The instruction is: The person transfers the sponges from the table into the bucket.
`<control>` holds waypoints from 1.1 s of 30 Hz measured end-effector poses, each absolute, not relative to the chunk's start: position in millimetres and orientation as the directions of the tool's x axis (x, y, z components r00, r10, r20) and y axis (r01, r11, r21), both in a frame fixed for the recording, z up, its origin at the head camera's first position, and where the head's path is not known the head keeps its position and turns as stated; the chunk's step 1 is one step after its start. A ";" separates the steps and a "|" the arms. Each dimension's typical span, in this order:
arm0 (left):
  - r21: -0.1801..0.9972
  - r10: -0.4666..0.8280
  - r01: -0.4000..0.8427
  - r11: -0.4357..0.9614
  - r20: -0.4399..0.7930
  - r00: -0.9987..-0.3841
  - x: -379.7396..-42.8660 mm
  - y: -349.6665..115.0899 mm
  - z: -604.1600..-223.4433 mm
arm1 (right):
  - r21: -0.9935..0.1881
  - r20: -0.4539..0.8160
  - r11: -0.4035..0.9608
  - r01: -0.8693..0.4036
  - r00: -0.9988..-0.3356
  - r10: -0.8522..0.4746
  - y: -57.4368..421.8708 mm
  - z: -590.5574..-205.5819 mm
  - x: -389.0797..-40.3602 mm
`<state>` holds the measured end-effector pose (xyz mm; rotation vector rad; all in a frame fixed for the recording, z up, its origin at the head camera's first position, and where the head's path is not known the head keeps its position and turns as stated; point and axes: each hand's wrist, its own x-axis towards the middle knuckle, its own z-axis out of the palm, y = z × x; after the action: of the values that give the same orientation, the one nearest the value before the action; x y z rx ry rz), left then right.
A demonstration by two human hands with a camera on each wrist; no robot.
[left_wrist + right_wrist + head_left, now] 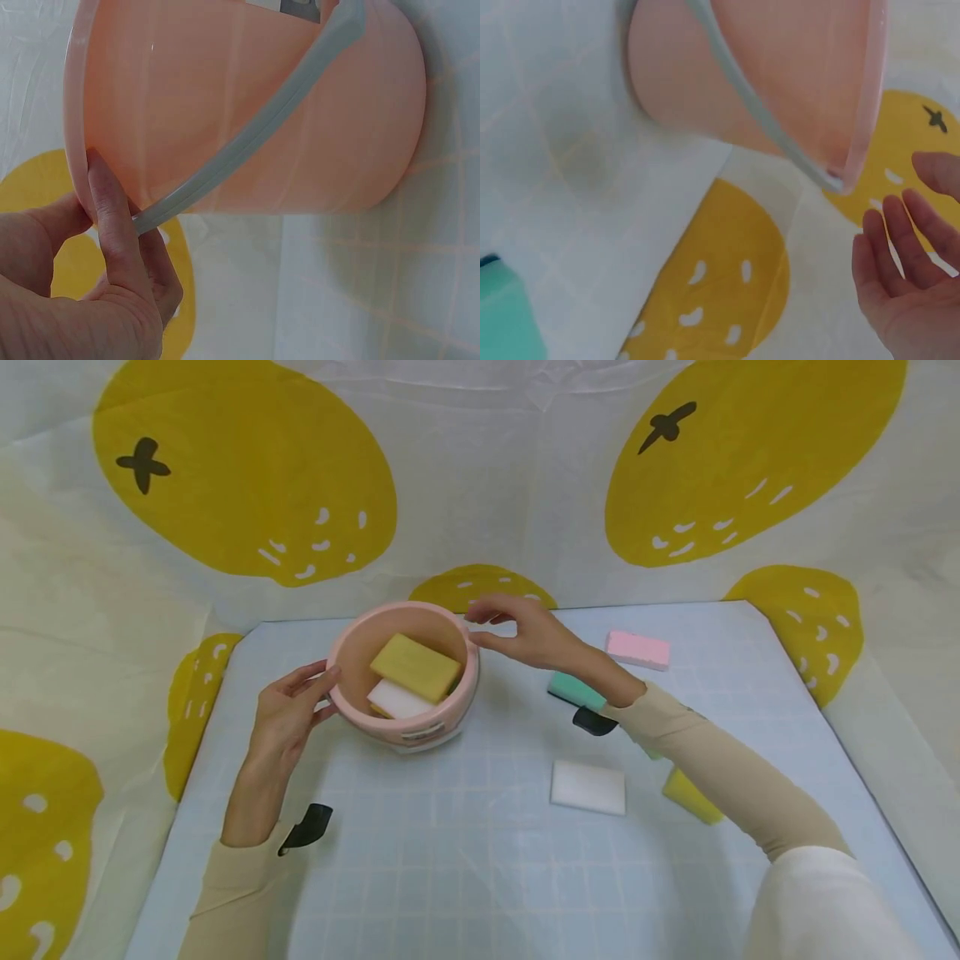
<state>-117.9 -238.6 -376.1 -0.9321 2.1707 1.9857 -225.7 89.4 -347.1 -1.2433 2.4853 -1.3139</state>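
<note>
A pink bucket (360, 653) with a pale grey handle (255, 136) stands upright on the table's left half, its handle hanging down at the front. Inside lie a yellow sponge (415, 667) and, partly beneath it, a white sponge (401, 700); more pieces underneath are mostly hidden. My left hand (288, 714) pinches the bucket's rim on the left, thumb on one side and fingers on the other, beside the handle's end. At the opposite rim, my right hand (528, 631) holds nothing, its fingers loosely bent and a little apart from the bucket in the right wrist view.
On the right of the light blue gridded table (450, 877) lie a pink sponge (637, 649), a green sponge (576, 690), a white sponge (588, 787) and a yellow sponge (692, 795). My right forearm partly covers some. A lemon-print sheet (487, 485) hangs behind.
</note>
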 end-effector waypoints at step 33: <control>0.896 -0.374 -0.442 -0.034 -0.422 -0.826 -118.0 -241.0 -377.5 | -0.786 0.171 0.459 -0.415 -0.858 -0.484 200.6 -410.2 -220.7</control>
<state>-118.0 -241.0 -377.5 -0.9072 2.1460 2.0291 -220.7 200.6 -410.2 -0.8082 2.6168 -1.3756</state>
